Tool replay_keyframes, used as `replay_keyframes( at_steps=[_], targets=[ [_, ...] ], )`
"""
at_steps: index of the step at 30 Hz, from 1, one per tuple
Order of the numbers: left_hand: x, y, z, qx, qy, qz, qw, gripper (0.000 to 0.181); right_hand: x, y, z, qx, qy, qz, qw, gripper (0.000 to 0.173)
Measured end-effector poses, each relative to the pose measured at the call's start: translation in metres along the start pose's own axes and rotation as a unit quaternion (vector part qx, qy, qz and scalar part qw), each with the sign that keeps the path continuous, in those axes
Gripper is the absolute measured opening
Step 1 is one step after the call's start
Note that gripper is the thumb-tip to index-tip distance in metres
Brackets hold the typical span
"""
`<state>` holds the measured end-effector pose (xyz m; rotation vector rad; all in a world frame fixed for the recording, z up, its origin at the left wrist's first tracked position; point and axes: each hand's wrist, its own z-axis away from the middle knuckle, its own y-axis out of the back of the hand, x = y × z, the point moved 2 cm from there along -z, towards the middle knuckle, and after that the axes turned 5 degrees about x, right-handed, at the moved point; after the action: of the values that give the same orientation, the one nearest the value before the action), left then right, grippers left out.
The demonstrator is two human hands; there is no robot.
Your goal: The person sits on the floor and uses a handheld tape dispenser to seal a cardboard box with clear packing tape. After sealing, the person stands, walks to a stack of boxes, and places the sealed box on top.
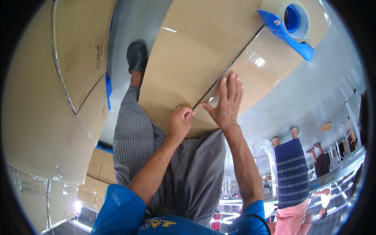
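Observation:
A large cardboard box (188, 58) lies before me, with a dark seam running diagonally over its top. My left hand (181, 120) is closed at the near end of the seam, thumb against the fingers; whether it pinches something thin there cannot be told. Flat on the cardboard, just right of the seam, rests my right hand (227, 102), fingers spread slightly and thumb pointing at the left hand. At the far right end of the box top stands a blue tape dispenser (282, 32) holding a roll of clear tape (305, 20). Shiny patches lie on the box near the seam.
Taped cardboard boxes (35, 102) stand close on the left, with more boxes (101, 173) behind them. A blue plastic edge (108, 92) shows beside them. On the right, a person in a striped dark skirt (290, 173) stands on the grey floor (320, 76); other people are farther off.

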<state>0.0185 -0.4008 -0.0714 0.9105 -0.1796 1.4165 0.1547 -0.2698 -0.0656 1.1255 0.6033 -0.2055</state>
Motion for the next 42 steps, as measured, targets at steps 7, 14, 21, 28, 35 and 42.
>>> replay_keyframes(
  at_steps=[7,14,21,28,35,42],
  targets=[
    [-0.003,0.001,-0.008,-0.039,0.034,-0.017,0.999,0.01,0.002,-0.005,-0.012,0.053,-0.03,0.022,0.998,0.086],
    [0.05,0.007,-0.045,-0.081,0.073,0.072,0.991,0.02,-0.009,-0.015,-0.008,0.096,-0.093,-0.011,0.991,0.074],
    [0.139,-0.023,-0.11,-0.113,-0.058,0.038,0.991,0.031,-0.011,-0.019,-0.001,0.127,-0.123,-0.034,0.984,0.071],
    [0.149,-0.037,-0.112,-0.058,-0.204,-0.074,0.974,0.021,-0.02,-0.024,0.003,0.164,-0.155,-0.036,0.974,0.071],
    [0.15,-0.03,-0.133,-0.162,-0.155,-0.112,0.968,0.015,-0.019,-0.013,0.002,0.133,-0.16,-0.061,0.976,0.079],
    [0.157,-0.033,-0.133,-0.151,-0.192,-0.229,0.942,0.013,-0.022,0.007,-0.009,0.103,-0.181,-0.066,0.976,0.086]
  ],
)
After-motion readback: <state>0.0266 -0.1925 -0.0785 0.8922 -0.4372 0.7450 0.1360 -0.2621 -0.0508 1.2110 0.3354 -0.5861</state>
